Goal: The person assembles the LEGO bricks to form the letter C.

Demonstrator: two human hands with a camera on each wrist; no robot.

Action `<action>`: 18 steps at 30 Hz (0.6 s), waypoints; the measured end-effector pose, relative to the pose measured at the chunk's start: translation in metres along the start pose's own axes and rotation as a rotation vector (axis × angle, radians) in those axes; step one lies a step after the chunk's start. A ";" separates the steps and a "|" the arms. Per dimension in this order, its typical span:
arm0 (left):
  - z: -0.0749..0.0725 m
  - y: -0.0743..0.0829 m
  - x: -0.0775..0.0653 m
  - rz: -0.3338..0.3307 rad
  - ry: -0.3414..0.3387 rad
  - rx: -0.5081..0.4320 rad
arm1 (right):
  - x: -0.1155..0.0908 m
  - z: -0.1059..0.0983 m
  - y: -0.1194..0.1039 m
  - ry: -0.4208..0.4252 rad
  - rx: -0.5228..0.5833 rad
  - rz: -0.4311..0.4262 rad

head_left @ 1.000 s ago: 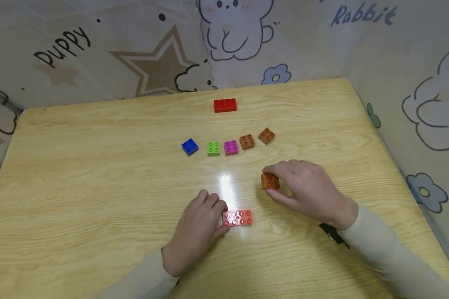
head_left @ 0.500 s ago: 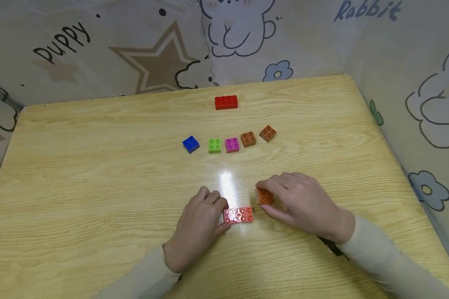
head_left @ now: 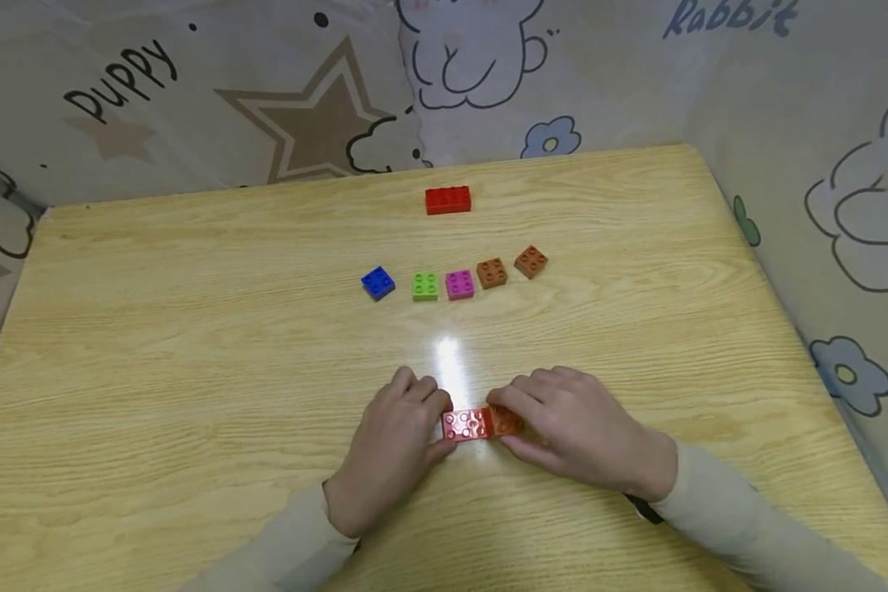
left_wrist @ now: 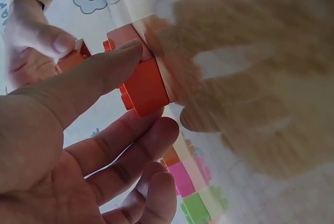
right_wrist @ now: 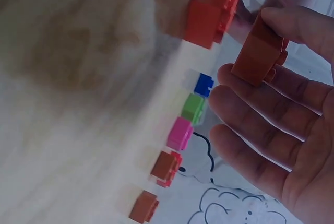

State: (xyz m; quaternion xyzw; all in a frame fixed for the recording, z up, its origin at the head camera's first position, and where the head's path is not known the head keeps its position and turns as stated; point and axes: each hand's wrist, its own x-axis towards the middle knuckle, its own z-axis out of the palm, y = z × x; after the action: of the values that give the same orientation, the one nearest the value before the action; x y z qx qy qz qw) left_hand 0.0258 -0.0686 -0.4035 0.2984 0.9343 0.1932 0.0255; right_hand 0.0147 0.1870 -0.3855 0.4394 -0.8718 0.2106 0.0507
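Note:
My left hand (head_left: 390,454) pinches the left end of a red eight-stud building brick (head_left: 464,425) that sits on the table, its thumb and fingers on opposite sides. My right hand (head_left: 588,423) grips a small brown four-stud brick (head_left: 506,421) between thumb and fingers, over the right end of the red one. Seen from the right wrist, the brown brick (right_wrist: 259,51) is level, studs up, with a gap between it and the red brick (right_wrist: 209,15). The left wrist view also has the brown brick (left_wrist: 74,58) close above the red brick's studs (left_wrist: 125,98).
Beyond the hands lies a loose row of small bricks: blue (head_left: 378,283), green (head_left: 425,286), magenta (head_left: 460,284) and two brown, one of them turned askew (head_left: 530,261). Another long red brick (head_left: 447,200) lies near the far edge. Printed cloth walls border the wooden table (head_left: 192,329).
My right hand has carried the brown brick left and toward me, from beside the red brick to over its right end. The left hand has kept its hold on the red brick.

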 end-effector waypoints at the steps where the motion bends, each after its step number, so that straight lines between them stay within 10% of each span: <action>1: 0.000 0.000 0.000 0.001 -0.001 0.001 | 0.000 0.002 0.000 -0.006 0.004 0.002; 18: 0.001 -0.001 0.000 0.011 0.007 -0.008 | 0.003 0.014 0.002 -0.047 -0.006 0.011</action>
State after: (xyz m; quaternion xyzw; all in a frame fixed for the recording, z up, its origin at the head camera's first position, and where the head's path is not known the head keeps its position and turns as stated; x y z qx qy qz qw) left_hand 0.0254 -0.0693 -0.4051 0.3025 0.9321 0.1980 0.0225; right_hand 0.0130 0.1804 -0.3981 0.4394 -0.8757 0.1980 0.0306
